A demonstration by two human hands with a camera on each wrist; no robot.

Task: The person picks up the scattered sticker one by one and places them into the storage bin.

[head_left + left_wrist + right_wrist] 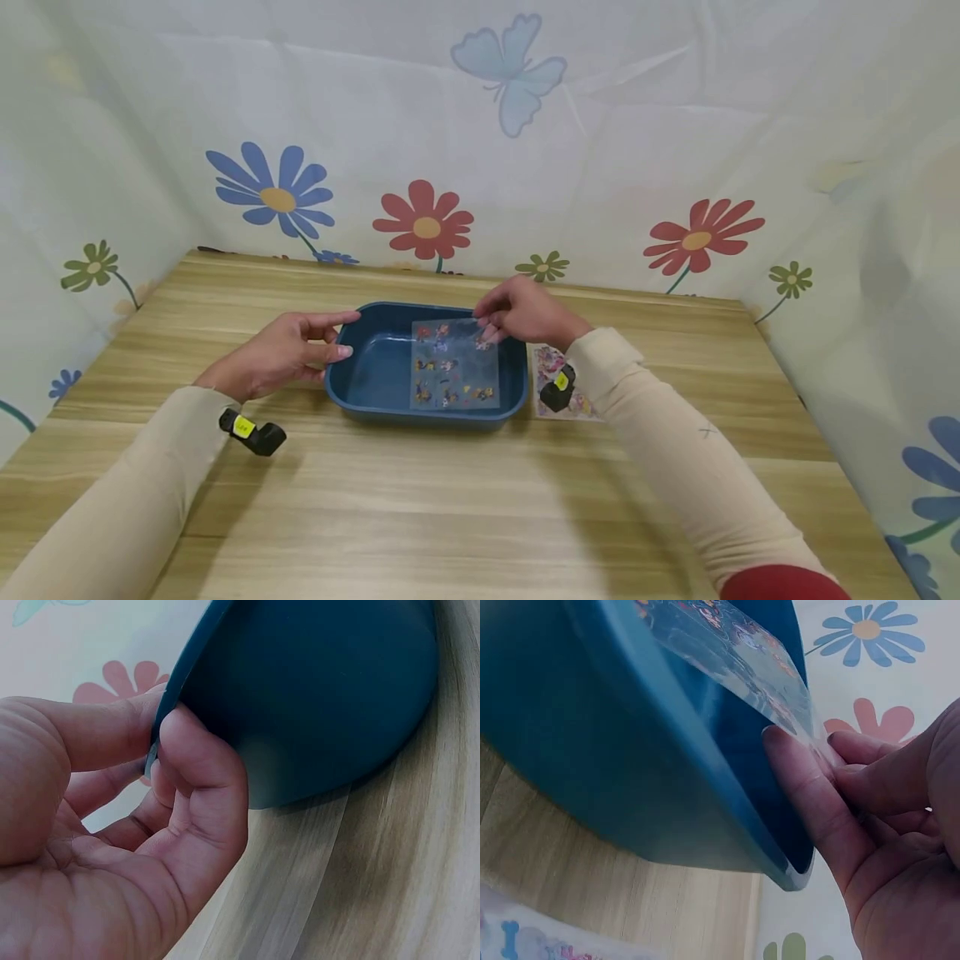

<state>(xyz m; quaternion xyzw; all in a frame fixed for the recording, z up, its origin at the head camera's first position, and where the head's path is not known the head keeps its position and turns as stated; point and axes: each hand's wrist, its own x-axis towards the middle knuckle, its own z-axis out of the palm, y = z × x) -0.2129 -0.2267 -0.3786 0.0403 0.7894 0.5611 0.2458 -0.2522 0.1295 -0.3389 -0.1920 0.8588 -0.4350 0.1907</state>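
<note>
A blue plastic basin (378,367) with rounded corners stands on the wooden table. My left hand (288,354) is at its left end; in the left wrist view the thumb and fingers pinch the basin's rim (176,682). With thumb and fingers, my right hand (525,312) pinches the upper right corner of a clear sticker sheet (455,379) printed with small colourful cartoon figures. The sheet slants within the basin's opening, and the right wrist view shows the sheet (735,652) over the basin's inside, close to the rim.
Right of the basin, more colourful sticker sheets (551,362) lie on the wooden table (420,508), partly hidden by the right wrist's black camera (557,390). A white cloth backdrop (345,92) with flowers and a butterfly rises behind the table and at its sides.
</note>
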